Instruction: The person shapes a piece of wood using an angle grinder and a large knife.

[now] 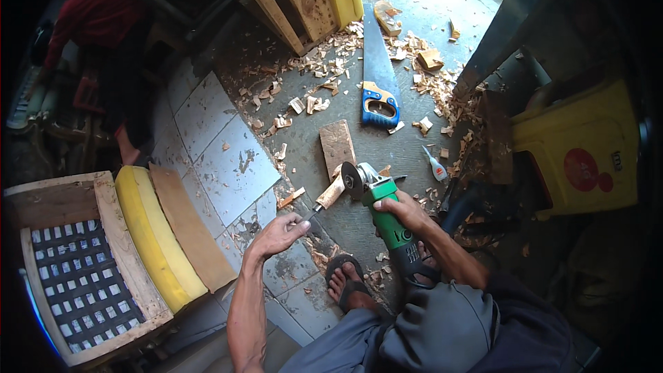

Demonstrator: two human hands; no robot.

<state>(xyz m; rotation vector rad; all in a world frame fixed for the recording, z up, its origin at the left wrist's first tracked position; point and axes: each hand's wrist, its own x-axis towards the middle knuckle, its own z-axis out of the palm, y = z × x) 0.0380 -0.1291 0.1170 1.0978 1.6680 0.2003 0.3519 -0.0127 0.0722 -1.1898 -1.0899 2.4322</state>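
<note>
"Head view — which tools, largest first?"

"Blue-handled handsaw (pixel 380 72), upper centre of the frame. Then the green angle grinder (pixel 395 230), below centre, clasped in the right hand (pixel 409 211)."

"And after that?"

"Wooden handle (pixel 331 193), mid-frame — the left hand (pixel 277 235) pinches its metal shank (pixel 317 208)."

Angle grinder with elongated plastic body (pixel 396 226): bright green, black rear end, silver-grey head; round cutting disc (pixel 352 180) dark grey. Rounded wooden handle (pixel 332 194): light tan. Rectangular wood block (pixel 336 144): mid-brown. Handsaw with tapered metal blade (pixel 378 62): grey steel, handle blue with orange-yellow patches. Small pointed plastic bottle (pixel 437 168): white, reddish mark. Wood shavings (pixel 440 88): pale cream to tan. Square floor tiles (pixel 231 162): whitish-grey, dark blotches. Long padded strip (pixel 153 231): yellow. Wooden seat frame (pixel 128 249): pale brown, black webbing in a grid of whitish squares. Trousers (pixel 436 324): grey.
</note>
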